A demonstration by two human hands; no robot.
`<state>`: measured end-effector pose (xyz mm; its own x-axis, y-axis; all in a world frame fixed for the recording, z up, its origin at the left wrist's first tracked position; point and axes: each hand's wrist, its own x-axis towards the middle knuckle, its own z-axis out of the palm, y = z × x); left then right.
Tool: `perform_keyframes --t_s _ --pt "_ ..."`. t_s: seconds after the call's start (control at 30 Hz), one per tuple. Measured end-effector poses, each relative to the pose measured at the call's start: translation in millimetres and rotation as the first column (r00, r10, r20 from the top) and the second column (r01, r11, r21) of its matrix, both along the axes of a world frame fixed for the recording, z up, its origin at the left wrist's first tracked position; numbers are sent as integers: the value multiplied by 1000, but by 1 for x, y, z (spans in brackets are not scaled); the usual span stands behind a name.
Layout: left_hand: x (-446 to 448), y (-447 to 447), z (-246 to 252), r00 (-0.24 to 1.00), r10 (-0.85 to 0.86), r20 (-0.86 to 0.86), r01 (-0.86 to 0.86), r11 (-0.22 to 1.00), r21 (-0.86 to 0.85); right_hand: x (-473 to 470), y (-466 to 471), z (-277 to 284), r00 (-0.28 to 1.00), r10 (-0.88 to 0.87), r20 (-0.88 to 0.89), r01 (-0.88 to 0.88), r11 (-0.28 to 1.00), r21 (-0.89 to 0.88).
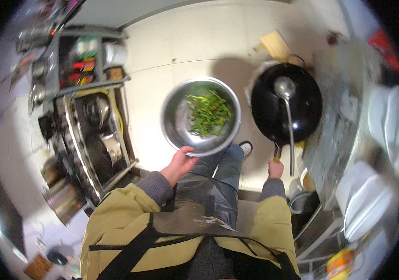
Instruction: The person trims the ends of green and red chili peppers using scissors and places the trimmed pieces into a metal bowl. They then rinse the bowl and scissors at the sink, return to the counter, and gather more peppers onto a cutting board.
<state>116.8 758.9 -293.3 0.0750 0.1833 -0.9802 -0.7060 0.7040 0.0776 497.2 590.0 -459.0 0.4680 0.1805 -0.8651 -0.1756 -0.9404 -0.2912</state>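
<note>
My left hand [182, 163] grips the near rim of a round stainless steel bowl [176, 120], thumb over the edge. Chopped green vegetables [209, 112] with small red bits lie on the right side inside the bowl. To the right, my right hand [275, 170] is closed around the handle of a black wok [269, 115]. A metal ladle [289, 122] rests in the wok, its bowl towards the far side and its long handle reaching out over the near rim beside my right hand. Wok and bowl are held apart, side by side, above the floor.
On the left stand a metal stove or rack [80, 140] with cookware and a shelf unit [96, 84] holding packets. A metal counter [339, 105] runs along the right, with white containers [367, 199] beyond it. A yellowish block-like object [275, 45] lies past the wok.
</note>
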Motion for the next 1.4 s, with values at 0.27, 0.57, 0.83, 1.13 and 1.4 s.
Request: perform_keyframes --t_s 0.27,0.57,0.83,1.13,1.4 --pt "-30 -37 9 992 90 -93 -91 996 -5 -6 18 49 1000 10 -25 -10 1000 7" --pt "-64 1 6 955 -34 -294 64 994 93 -7 -35 155 984 170 47 -165 982 -90" --pt "54 97 -32 777 -385 -498 592 715 372 -26 -160 243 953 295 68 -276 940 -200" --pt "251 145 -97 185 152 -971 964 -219 149 -74 -238 302 971 194 138 -141 937 -320" --pt "283 143 -101 -20 366 -931 933 -327 -149 -90 -257 298 947 215 241 -143 948 -284"
